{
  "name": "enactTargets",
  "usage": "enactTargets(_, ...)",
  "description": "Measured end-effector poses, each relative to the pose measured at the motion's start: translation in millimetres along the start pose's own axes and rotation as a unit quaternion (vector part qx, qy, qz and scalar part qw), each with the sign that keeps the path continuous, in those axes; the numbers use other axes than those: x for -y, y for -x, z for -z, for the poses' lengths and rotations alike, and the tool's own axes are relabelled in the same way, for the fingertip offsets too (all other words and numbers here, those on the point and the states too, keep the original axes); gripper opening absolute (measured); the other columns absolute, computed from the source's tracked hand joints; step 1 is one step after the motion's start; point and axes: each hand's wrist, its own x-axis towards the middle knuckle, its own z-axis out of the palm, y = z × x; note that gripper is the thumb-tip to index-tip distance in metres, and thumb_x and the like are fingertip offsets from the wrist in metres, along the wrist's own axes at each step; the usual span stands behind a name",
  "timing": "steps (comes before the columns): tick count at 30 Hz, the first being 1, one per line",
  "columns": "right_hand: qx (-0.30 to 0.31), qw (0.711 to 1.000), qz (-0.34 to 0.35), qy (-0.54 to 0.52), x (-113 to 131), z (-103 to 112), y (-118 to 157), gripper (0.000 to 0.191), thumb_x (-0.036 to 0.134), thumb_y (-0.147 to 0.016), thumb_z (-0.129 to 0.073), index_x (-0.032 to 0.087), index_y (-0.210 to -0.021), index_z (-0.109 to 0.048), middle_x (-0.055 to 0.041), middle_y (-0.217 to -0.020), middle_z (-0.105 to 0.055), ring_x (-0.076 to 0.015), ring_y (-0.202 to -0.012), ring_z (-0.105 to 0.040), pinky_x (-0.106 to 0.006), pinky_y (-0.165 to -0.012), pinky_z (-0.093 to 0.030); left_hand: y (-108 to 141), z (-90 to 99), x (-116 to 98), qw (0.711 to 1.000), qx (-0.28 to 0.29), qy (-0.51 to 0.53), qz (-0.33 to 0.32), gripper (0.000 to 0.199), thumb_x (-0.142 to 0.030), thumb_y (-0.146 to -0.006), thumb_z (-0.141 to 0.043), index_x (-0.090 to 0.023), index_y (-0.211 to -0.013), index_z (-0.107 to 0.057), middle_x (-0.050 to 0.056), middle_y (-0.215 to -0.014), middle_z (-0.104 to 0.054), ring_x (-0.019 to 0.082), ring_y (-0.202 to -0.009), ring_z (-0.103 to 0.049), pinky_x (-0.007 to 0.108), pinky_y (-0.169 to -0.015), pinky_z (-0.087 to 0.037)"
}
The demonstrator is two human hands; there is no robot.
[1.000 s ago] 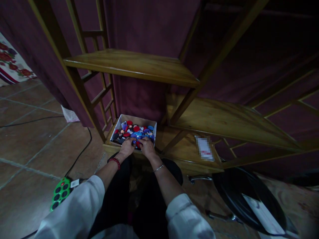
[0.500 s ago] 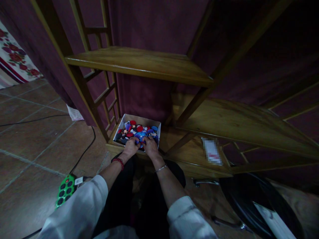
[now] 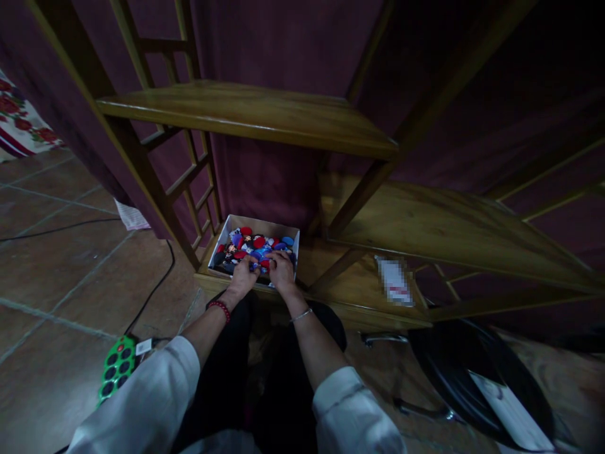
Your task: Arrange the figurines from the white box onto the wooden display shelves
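Observation:
A white open box [image 3: 216, 257] stands on the low wooden shelf in front of me, filled with several small round pieces [image 3: 259, 242] in red, blue, black and purple, some with printed figures. Over the box's near side is my left hand [image 3: 244, 275], its fingers bent down among the pieces. Close to its right, my right hand [image 3: 281, 270] reaches into the box with curled fingers. Whatever the fingertips hold is too small and dark to make out.
A wooden shelf board [image 3: 250, 116] hangs above the box. Right of it lies a white packet [image 3: 396, 282]. A green power strip [image 3: 116, 367] is on the floor at left, a black round stool [image 3: 477, 378] at lower right.
The view has shifted slightly, so the scene sits a little further left. My right hand's fingers have moved up and further over the pieces, and the hands have changed pose slightly.

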Motion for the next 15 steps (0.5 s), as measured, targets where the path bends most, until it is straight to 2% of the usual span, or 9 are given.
enactTargets(3,0.005,0.996,-0.063,0.057,1.4,2.7,1.0,0.031,0.011,-0.08,-0.044,0.018,-0.105,-0.06,-0.0094,-0.113,-0.054,-0.0187,-0.107,-0.05,-0.03,-0.094,-0.038,-3.1,-1.0,1.3,1.0,-0.017,0.002,0.012,0.02,-0.019,-0.073,-0.053,-0.016,-0.092,-0.057,0.004,-0.082,-0.064,0.016,-0.079,-0.06,0.029,-0.076,-0.046)
enactTargets(7,0.054,0.987,-0.106,0.107,2.7,7.5,1.9,0.038,0.019,-0.081,-0.047,0.022,-0.118,-0.052,-0.0089,-0.112,-0.057,-0.0203,-0.102,-0.055,-0.03,-0.089,-0.041,-5.6,-1.3,-0.2,1.0,-0.024,-0.007,0.013,0.023,-0.018,-0.074,-0.05,-0.014,-0.094,-0.059,0.008,-0.093,-0.064,0.017,-0.088,-0.059,0.03,-0.081,-0.045)
enactTargets(11,0.083,0.985,-0.113,0.103,1.1,8.1,-1.0,0.042,0.021,-0.081,-0.048,0.023,-0.122,-0.048,-0.0074,-0.109,-0.062,-0.02,-0.098,-0.058,-0.031,-0.087,-0.042,-5.7,-3.3,-3.9,1.0,-0.006,-0.021,0.002,0.031,-0.016,-0.072,-0.05,-0.013,-0.102,-0.059,0.009,-0.105,-0.062,0.019,-0.097,-0.057,0.031,-0.086,-0.044)
enactTargets(15,0.095,0.992,-0.075,0.03,-1.4,0.9,-5.0,0.045,0.017,-0.08,-0.048,0.023,-0.124,-0.046,-0.0038,-0.11,-0.062,-0.0158,-0.099,-0.058,-0.028,-0.089,-0.044,-7.1,-6.7,-4.4,0.999,0.004,-0.036,-0.022,0.036,-0.017,-0.071,-0.053,-0.018,-0.107,-0.058,0.007,-0.112,-0.059,0.019,-0.099,-0.056,0.032,-0.09,-0.042)
